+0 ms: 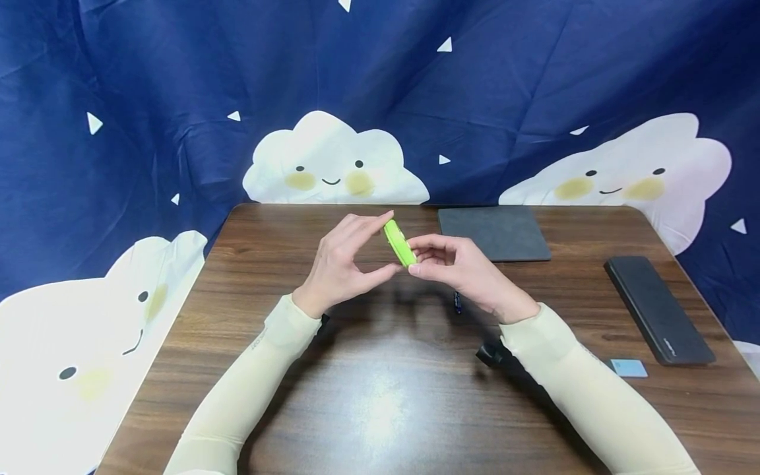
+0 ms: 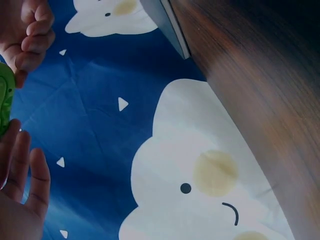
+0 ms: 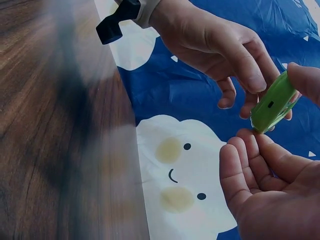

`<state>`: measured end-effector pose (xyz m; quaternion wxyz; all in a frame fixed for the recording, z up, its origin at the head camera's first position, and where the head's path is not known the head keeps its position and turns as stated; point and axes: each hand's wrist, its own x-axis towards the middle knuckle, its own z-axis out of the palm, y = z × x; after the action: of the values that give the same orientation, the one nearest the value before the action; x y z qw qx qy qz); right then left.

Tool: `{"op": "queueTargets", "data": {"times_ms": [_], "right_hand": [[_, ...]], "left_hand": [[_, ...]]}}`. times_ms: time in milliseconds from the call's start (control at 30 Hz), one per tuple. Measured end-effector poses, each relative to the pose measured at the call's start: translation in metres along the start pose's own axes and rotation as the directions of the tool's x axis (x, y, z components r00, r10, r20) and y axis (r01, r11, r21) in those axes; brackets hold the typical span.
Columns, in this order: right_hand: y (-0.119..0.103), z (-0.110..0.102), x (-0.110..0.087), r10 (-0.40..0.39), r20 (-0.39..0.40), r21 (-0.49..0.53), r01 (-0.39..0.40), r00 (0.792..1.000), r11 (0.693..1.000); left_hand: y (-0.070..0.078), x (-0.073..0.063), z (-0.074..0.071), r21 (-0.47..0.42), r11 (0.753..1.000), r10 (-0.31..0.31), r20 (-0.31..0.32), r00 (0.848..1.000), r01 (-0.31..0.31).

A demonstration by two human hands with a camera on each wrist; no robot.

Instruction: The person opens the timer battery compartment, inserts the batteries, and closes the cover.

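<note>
A small, bright green case (image 1: 400,243), flat and rounded, is held up above the table between both hands, tilted with its narrow edge towards the head view. My left hand (image 1: 344,260) holds it from the left, index fingertip at its upper end and thumb at its lower end. From the right, my right hand (image 1: 454,267) pinches its lower part between thumb and fingers. In the right wrist view the case (image 3: 274,104) shows a small dark slot on its side. Only a sliver of the case (image 2: 6,97) appears in the left wrist view.
A dark grey flat pad (image 1: 495,234) lies at the table's back edge. On the right are a long black case (image 1: 659,310) and a small light-blue block (image 1: 629,368). A dark pen-like item (image 1: 457,303) lies below the right hand. A cloud-printed blue curtain (image 1: 475,86) hangs behind.
</note>
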<state>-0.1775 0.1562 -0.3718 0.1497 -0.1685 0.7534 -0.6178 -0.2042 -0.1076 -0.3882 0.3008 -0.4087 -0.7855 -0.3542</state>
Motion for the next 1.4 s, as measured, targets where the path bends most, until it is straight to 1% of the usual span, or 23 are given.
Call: {"op": "queueTargets", "data": {"times_ms": [67, 133, 200, 267, 367, 533, 667, 733, 833, 867, 967, 1067, 1133, 1200, 1267, 1333, 1400], "right_hand": [[0.001, 0.000, 0.000, -0.003, 0.002, -0.007, 0.003, 1.000, 1.000], [0.001, -0.001, -0.001, -0.008, -0.003, -0.035, 0.008, 1.000, 0.999], [0.001, -0.003, -0.001, -0.021, -0.017, -0.086, 0.019, 1.000, 0.996], [0.002, -0.004, -0.002, -0.050, -0.040, -0.154, 0.044, 0.998, 0.987], [0.003, -0.007, -0.002, -0.114, -0.068, -0.264, 0.092, 0.991, 0.960], [0.007, -0.010, -0.003, -0.220, -0.093, -0.417, 0.163, 0.971, 0.894], [0.009, -0.013, -0.003, -0.287, -0.102, -0.486, 0.204, 0.952, 0.850], [0.010, -0.014, -0.003, -0.305, -0.103, -0.496, 0.217, 0.947, 0.841], [0.011, -0.014, -0.003, -0.309, -0.102, -0.499, 0.221, 0.945, 0.838], [0.011, -0.015, -0.003, -0.302, -0.099, -0.492, 0.217, 0.948, 0.843], [0.010, -0.014, -0.004, -0.253, -0.092, -0.427, 0.192, 0.963, 0.884], [0.007, -0.014, -0.004, -0.155, -0.087, -0.329, 0.119, 0.984, 0.937], [0.005, -0.015, -0.004, -0.082, -0.082, -0.263, 0.058, 0.993, 0.963], [0.003, -0.016, -0.004, -0.012, -0.076, -0.188, -0.003, 0.997, 0.982], [0.001, -0.017, -0.004, 0.035, -0.064, -0.103, -0.041, 0.997, 0.994], [-0.001, -0.017, -0.004, 0.066, -0.046, -0.017, -0.067, 0.997, 0.998], [-0.002, -0.017, -0.004, 0.092, -0.024, 0.072, -0.090, 0.995, 0.993]], "left_hand": [[0.000, 0.000, 0.000, -0.008, 1.000, -0.005, 0.002, 1.000, 0.005], [0.000, -0.001, 0.000, -0.018, 1.000, -0.010, 0.007, 1.000, 0.010], [-0.001, -0.002, 0.001, -0.031, 0.999, -0.018, 0.011, 1.000, 0.018], [-0.002, -0.004, 0.001, -0.047, 0.998, -0.033, 0.013, 0.999, 0.033], [-0.004, -0.007, 0.001, -0.069, 0.995, -0.067, 0.021, 0.998, 0.068], [-0.007, -0.012, 0.001, -0.081, 0.990, -0.113, 0.046, 0.993, 0.116], [-0.009, -0.014, 0.002, -0.078, 0.989, -0.125, 0.064, 0.990, 0.129], [-0.009, -0.015, 0.002, -0.077, 0.988, -0.127, 0.068, 0.990, 0.132], [-0.009, -0.015, 0.002, -0.079, 0.988, -0.128, 0.070, 0.989, 0.134], [-0.009, -0.015, 0.003, -0.083, 0.987, -0.130, 0.070, 0.989, 0.135], [-0.011, -0.015, 0.003, -0.095, 0.985, -0.136, 0.063, 0.989, 0.142], [-0.011, -0.016, 0.004, -0.100, 0.986, -0.132, 0.052, 0.990, 0.136], [-0.011, -0.015, 0.004, -0.088, 0.989, -0.116, 0.042, 0.992, 0.119], [-0.010, -0.015, 0.004, -0.064, 0.994, -0.086, 0.033, 0.996, 0.088], [-0.009, -0.014, 0.004, -0.027, 0.999, -0.045, 0.021, 0.999, 0.045], [-0.009, -0.014, 0.004, 0.027, 1.000, 0.008, 0.008, 1.000, -0.009], [-0.009, -0.013, 0.004, 0.093, 0.993, 0.067, 0.003, 0.998, -0.067]]}}
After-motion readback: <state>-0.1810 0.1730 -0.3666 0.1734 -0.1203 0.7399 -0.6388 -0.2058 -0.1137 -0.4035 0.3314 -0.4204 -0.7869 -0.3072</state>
